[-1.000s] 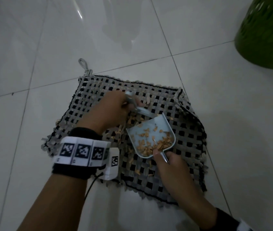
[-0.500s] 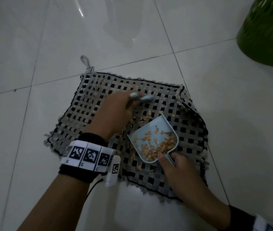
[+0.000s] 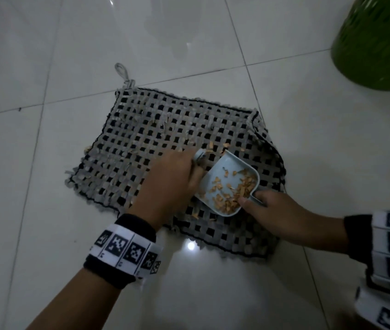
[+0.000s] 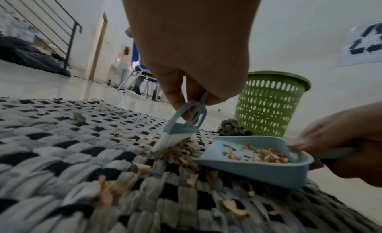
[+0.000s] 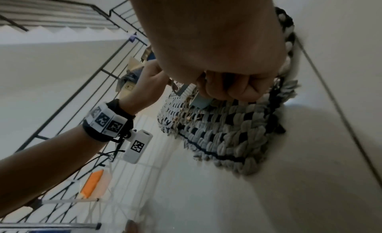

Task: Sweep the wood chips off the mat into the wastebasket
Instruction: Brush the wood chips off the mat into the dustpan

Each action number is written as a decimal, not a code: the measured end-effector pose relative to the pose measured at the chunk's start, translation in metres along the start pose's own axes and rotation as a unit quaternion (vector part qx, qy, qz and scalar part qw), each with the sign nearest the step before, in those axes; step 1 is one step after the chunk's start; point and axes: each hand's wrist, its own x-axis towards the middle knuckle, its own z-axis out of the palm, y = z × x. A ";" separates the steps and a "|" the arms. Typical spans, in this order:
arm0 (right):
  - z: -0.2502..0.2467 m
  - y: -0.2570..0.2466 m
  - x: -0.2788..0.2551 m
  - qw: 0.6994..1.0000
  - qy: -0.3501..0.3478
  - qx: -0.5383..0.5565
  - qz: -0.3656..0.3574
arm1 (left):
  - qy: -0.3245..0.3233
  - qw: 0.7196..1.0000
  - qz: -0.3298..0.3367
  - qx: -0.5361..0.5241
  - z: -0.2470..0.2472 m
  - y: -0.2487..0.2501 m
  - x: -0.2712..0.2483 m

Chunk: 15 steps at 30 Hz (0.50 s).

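1. Left hand [image 3: 172,177] grip pinches small pale-blue plastic brush [image 4: 178,131], bristles on tan wood chips [image 4: 181,150].
2. Right hand [image 3: 276,210] grip curled round handle of pale-blue plastic dustpan [image 3: 227,184], chips inside, near woven grey-and-black mat's [image 3: 141,139] right edge.
3. Green perforated plastic wastebasket [image 4: 268,104] on floor beyond mat.

Grey-and-black checked woven mat [image 3: 156,139], tan wood chips [image 3: 234,191] (pale blue dustpan [image 3: 225,172]), perforated green wastebasket [image 4: 268,104]

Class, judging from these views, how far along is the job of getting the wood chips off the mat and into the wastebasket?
Partly done. A pile of wood chips already lies in the blue dustpan, held by the right hand. The left hand grips a small brush against more chips on the mat. Emptying into the green wastebasket remains.
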 end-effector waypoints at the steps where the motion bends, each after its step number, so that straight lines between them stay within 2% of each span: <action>1: -0.003 -0.001 -0.001 1.000 -0.012 -0.006 0.006 | 0.006 1.000 -0.002 -0.003 -0.001 0.002 -0.004; 5: -0.010 -0.004 -0.002 0.998 -0.045 -0.029 0.022 | 0.087 0.994 -0.054 -0.037 -0.013 -0.006 -0.011; 7: -0.013 -0.003 0.000 0.998 -0.055 -0.034 0.028 | 0.113 0.989 -0.095 -0.017 -0.015 -0.016 -0.010; 11: -0.020 -0.008 0.007 0.998 -0.044 -0.034 0.041 | 0.082 0.984 -0.150 -0.039 -0.003 -0.022 -0.014; 15: -0.022 -0.004 0.011 0.998 -0.031 -0.048 0.039 | 0.042 0.988 -0.145 -0.040 0.013 0.007 -0.030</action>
